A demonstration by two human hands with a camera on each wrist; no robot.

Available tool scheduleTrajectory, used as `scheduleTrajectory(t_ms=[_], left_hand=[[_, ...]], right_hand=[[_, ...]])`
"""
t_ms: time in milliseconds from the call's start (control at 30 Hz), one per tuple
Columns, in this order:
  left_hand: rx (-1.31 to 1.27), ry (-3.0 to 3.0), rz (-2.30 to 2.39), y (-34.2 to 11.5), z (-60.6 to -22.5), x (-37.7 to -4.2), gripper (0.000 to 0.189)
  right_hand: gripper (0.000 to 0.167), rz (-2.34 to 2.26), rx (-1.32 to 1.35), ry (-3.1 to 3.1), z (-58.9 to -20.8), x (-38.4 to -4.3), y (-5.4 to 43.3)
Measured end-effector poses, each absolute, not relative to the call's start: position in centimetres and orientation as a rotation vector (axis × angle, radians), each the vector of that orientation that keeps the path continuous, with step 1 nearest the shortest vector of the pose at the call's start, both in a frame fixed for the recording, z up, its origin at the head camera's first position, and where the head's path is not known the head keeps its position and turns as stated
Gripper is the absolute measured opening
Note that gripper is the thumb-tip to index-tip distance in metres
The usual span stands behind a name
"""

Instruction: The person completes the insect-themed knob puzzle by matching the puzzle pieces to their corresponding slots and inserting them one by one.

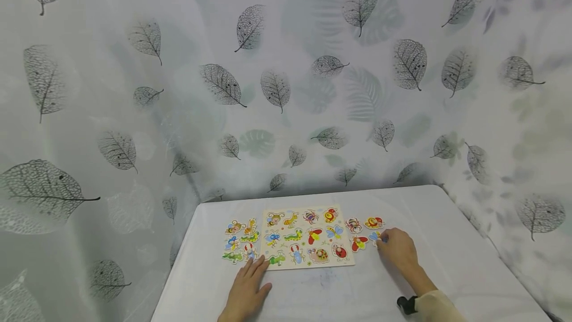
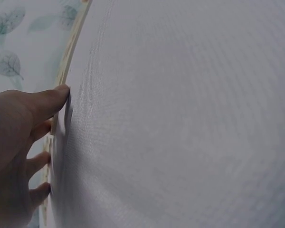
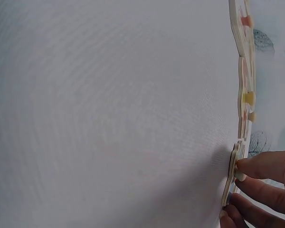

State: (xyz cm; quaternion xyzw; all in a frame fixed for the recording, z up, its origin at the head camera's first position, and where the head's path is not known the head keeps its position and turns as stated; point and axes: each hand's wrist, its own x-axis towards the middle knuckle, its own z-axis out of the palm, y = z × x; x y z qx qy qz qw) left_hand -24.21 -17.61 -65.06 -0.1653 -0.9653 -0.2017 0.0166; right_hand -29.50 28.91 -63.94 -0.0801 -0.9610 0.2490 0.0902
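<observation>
A wooden insect puzzle board lies flat on the white table, with printed insects across it. To its right, my right hand pinches a blue-winged insect puzzle piece. In the right wrist view, the fingers of the right hand are at the small knob of that piece, low at the table surface. My left hand lies at the board's near left corner, fingers extended toward the board and neighbouring pieces. The left wrist view shows the left hand spread along the table.
Left of the board sit several loose insect pieces, among them a green grasshopper piece. On the right are a spider piece, a red-winged piece and a red-and-yellow piece. A leaf-patterned curtain hangs behind the table.
</observation>
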Motion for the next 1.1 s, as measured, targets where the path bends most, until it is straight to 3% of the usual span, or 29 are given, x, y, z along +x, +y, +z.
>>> scheduleTrajectory(t_ms=[667, 1100], left_hand=[[-0.496, -3.016, -0.645, -17.8, -64.8, -24.1, 0.059], [-0.511, -3.001, -0.627, -17.8, -65.1, -24.3, 0.059]], right_hand=[[0.019, 0.731, -0.215, -2.820, -62.8, -30.1, 27.7], [0.020, 0.844, -0.176, -2.841, -61.6, -31.2, 24.5]])
